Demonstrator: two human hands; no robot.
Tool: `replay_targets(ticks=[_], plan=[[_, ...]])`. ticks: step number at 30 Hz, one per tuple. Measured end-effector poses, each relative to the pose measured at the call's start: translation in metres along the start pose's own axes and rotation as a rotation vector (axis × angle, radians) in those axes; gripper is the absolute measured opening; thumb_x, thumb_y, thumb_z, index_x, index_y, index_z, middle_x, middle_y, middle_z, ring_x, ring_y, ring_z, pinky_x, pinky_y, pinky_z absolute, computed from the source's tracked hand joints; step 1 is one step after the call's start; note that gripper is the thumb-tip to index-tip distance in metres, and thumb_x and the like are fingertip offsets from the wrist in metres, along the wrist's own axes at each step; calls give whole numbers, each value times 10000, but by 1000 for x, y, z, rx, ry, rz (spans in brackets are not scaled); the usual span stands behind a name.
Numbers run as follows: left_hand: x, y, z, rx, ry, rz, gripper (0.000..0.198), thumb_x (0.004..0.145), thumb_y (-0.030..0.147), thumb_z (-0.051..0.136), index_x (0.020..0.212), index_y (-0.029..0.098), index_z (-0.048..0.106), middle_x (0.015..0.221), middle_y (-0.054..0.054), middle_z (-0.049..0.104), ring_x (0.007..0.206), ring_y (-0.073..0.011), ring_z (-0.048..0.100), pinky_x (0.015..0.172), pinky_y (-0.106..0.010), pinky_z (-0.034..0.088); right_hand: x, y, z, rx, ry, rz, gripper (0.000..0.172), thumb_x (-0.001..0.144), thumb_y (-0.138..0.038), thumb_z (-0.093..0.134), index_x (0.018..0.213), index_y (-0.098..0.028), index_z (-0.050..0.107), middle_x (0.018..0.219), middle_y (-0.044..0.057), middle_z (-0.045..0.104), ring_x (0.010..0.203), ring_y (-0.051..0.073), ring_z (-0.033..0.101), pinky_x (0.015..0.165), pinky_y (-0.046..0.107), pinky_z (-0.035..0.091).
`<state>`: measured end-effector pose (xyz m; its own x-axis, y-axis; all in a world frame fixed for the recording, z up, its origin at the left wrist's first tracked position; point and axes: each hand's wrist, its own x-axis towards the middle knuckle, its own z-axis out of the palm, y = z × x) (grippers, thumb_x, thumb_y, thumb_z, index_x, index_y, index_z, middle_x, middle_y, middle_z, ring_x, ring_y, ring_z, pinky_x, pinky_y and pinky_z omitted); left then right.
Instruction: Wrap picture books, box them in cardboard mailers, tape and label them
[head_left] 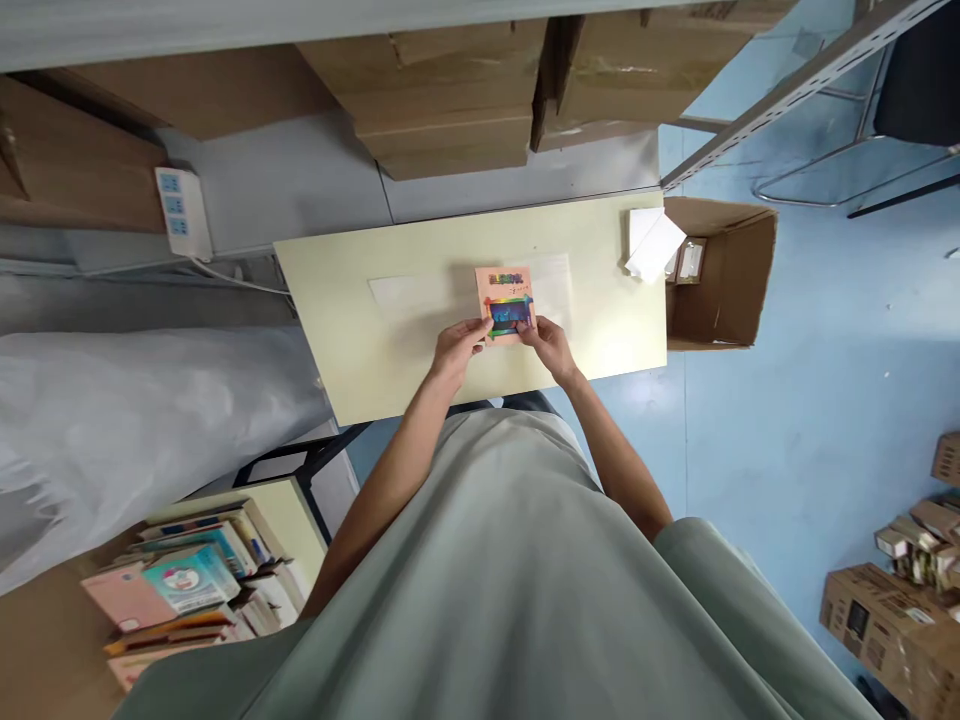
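Over the pale yellow table (337,330), a pink booklet (491,282) with a rainbow-framed dark picture on its cover is held between my two hands. My left hand (455,350) pinches its lower left edge, thumb on the front. At the lower right edge, my right hand (551,348) grips it the same way. Behind the booklet, a thin whitish sheet (555,280) lies flat on the table to the right. Another pale sheet (394,292) lies to the left. The fingers behind the booklet are partly hidden.
White packets (654,245) lie at the table's right end, beside an open cardboard box (731,270) with small items inside. Boxes (457,100) line the shelf beyond, near a power strip (182,212). Stacked books (195,585) stand lower left.
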<state>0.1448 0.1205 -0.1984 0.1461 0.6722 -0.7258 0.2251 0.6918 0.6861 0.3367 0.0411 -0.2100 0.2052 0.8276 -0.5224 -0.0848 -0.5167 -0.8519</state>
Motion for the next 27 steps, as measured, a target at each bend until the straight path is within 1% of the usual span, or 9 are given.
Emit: replay_targets(ticks=[2, 4, 6, 9, 15, 19, 23, 25, 27], plan=[[7, -6, 19, 55, 16, 27, 503, 797, 634, 961, 990, 184, 845, 1107, -126, 876, 1039, -253, 803, 864, -315, 601, 6, 8, -15, -144, 74, -24, 682, 893, -946, 649, 951, -266, 642, 902, 42, 735, 913, 256, 707, 844, 386, 616], [15, -12, 33, 164, 38, 76, 335, 857, 487, 929, 964, 182, 841, 1072, -115, 879, 1030, -263, 809, 923, -336, 610, 13, 17, -29, -350, 129, -31, 564, 974, -844, 600, 905, -286, 571, 824, 31, 679, 830, 250, 664, 790, 379, 579], [23, -15, 42, 321, 71, 122, 189, 900, 363, 866, 961, 185, 852, 1063, -111, 882, 1038, -281, 813, 980, -362, 609, 21, 24, -38, -535, 140, -38, 424, 1047, -696, 565, 919, -292, 547, 829, 43, 678, 830, 266, 669, 805, 388, 568], [35, -18, 48, 520, 111, 154, 149, 935, 299, 799, 998, 191, 882, 1092, -118, 886, 1066, -302, 817, 1037, -391, 603, 31, 33, -39, -719, 133, -45, 295, 1094, -548, 539, 949, -292, 556, 906, 88, 725, 932, 312, 713, 880, 416, 581], [53, -20, 43, 573, 115, 101, 120, 896, 276, 826, 963, 209, 901, 1056, -109, 893, 1035, -307, 832, 990, -374, 617, 36, 39, -30, -888, 130, -18, 294, 1153, -496, 536, 1041, -248, 647, 1078, 150, 781, 1131, 356, 731, 1036, 473, 582], [61, -19, 33, 600, 81, 96, 88, 860, 279, 845, 910, 222, 891, 995, -88, 893, 1038, -311, 836, 967, -363, 625, 39, 38, -27, -908, 130, -11, 287, 1141, -509, 591, 1083, -241, 676, 1128, 155, 797, 1126, 350, 736, 1026, 465, 585], [62, -17, 27, 663, 49, 92, 99, 879, 285, 829, 931, 226, 890, 1000, -71, 892, 1069, -295, 838, 993, -347, 626, 39, 37, -30, -879, 132, -2, 261, 1113, -495, 654, 1059, -242, 679, 1085, 134, 800, 1083, 336, 737, 1000, 450, 583], [62, -17, 26, 673, 47, 90, 104, 892, 286, 823, 944, 225, 888, 1019, -69, 893, 1088, -285, 838, 1006, -334, 623, 34, 37, -38, -852, 187, -12, 220, 1099, -454, 680, 1100, -234, 684, 1099, 130, 796, 1093, 330, 730, 1015, 444, 571], [61, -18, 26, 667, 47, 88, 110, 896, 289, 820, 956, 227, 888, 1019, -64, 894, 1084, -278, 838, 1011, -330, 625, 25, 39, -51, -819, 315, -30, 221, 1092, -418, 682, 1187, -219, 685, 1177, 153, 787, 1142, 333, 718, 1051, 454, 560]])
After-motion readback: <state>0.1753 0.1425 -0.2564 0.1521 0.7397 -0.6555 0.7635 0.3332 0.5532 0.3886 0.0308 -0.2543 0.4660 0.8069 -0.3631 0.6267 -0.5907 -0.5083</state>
